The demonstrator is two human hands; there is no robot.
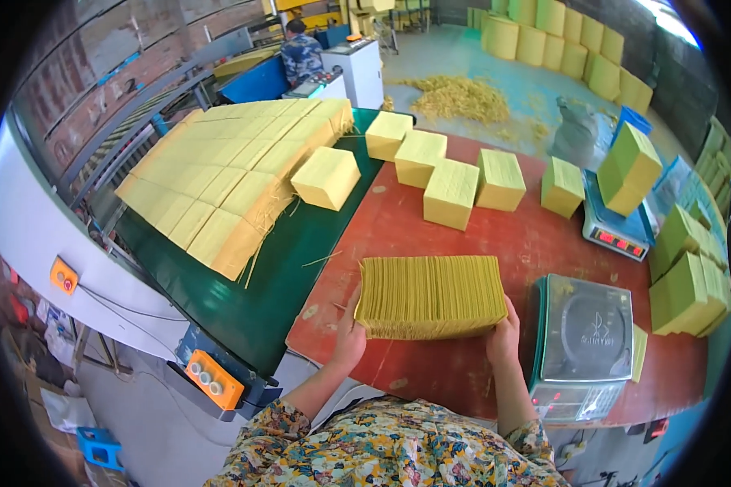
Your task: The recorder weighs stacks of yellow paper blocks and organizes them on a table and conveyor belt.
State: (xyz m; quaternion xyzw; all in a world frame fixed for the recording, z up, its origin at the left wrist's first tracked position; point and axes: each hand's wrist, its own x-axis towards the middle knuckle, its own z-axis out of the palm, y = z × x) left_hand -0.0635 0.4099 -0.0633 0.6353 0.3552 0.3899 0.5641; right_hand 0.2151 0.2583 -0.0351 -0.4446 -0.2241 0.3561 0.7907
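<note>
Between my two hands is a thick stack of yellow paper (430,296), its many sheet edges facing up. My left hand (352,331) presses against its left end, and my right hand (502,331) is closed on the right end. The stack is over the near part of the red table (398,384); whether it touches the tabletop I cannot tell. A digital scale (585,329) with a bare metal pan stands just right of my right hand. Beyond the stack sit several yellow paper blocks, one of them a cube-like block (451,195).
At left, a green conveyor belt (280,276) carries rows of cut yellow paper blocks (235,174). A second scale (617,223) holds a tall paper block (628,168). More stacks (690,280) line the right edge. An orange button box (214,379) hangs near left. A person (301,55) is far back.
</note>
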